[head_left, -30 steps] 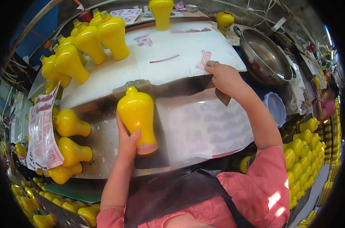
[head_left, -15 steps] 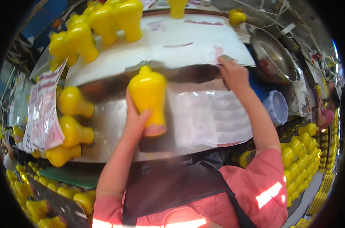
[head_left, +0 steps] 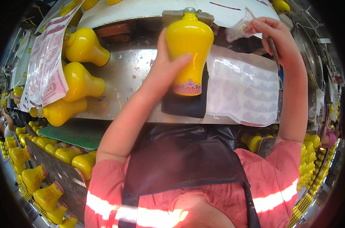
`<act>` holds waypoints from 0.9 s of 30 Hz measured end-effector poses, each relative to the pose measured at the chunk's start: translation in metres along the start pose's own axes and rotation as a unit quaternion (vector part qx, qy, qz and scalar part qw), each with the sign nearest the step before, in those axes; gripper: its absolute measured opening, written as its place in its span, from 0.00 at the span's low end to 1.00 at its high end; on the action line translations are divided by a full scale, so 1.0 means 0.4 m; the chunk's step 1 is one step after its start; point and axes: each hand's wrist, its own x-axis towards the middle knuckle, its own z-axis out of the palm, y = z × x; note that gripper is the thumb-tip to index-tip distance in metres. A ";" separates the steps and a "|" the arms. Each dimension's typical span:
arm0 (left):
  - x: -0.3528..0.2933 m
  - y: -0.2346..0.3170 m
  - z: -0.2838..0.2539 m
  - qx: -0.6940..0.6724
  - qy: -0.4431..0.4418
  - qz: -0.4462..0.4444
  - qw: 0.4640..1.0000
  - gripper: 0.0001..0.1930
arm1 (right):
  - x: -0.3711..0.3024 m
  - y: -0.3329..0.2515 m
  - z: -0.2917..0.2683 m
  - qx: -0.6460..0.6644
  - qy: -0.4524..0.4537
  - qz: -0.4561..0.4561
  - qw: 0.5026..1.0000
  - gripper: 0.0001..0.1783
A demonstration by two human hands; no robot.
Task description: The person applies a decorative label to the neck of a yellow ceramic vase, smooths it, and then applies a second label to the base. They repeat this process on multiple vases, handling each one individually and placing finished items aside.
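Observation:
My left hand [head_left: 161, 72] is wrapped round a glossy yellow bottle [head_left: 189, 43], its narrow clear neck pointing away from me and a patterned decal band round its lower end. The bottle lies over a dark cloth pad [head_left: 184, 109], its neck by a brown block [head_left: 172, 18]. To the right, my right hand [head_left: 279, 36] pinches a small, translucent printed decal [head_left: 241, 29] in the air beside the bottle. A thin, dark, stick-like tool [head_left: 273, 49] is also held in that hand; its exact kind is unclear.
A backing sheet with grey shapes [head_left: 243, 85] covers the metal tabletop's [head_left: 130, 72] right part. Pink printed decal sheets [head_left: 47, 72] hang at left, next to several yellow bottles [head_left: 83, 81]. A white board [head_left: 138, 11] lies behind; a metal basin [head_left: 307, 53] stands far right.
The right hand has lifted the small decal off the white board. The view has shifted, and the bottle now shows further up and right, still in my left hand.

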 end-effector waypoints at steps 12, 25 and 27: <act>0.045 0.086 -0.006 0.125 0.061 0.045 0.989 0.45 | -0.106 0.054 0.321 -0.476 0.131 -0.498 0.713 0.19; 0.071 0.053 -0.004 0.319 0.090 0.145 0.932 0.38 | -0.177 0.138 0.355 -0.524 0.088 -0.514 0.674 0.19; 0.050 0.038 -0.018 0.320 0.076 0.157 0.931 0.42 | -0.178 0.130 0.337 -0.479 0.077 -0.512 0.709 0.19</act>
